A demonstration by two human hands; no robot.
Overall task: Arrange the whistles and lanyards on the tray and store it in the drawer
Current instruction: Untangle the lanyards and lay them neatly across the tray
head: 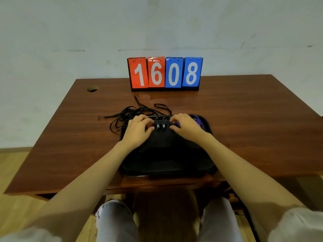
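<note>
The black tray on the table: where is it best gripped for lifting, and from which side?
Grip the tray by its rim on the left and right sides, one hand each. It is shallow and whistles lie loose at its far end, so a level, two-sided hold seems safest.

I read this location as a plain sports-office room: brown wooden desk [244, 119], flip scoreboard [165, 73] at the desk's far edge, bare white wall [157, 23] behind the desk, light wood floor [14, 163] beneath the desk.

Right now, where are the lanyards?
Head view: the black lanyards lie tangled on the table, off the tray's far-left corner, just beyond the left hand.
</note>
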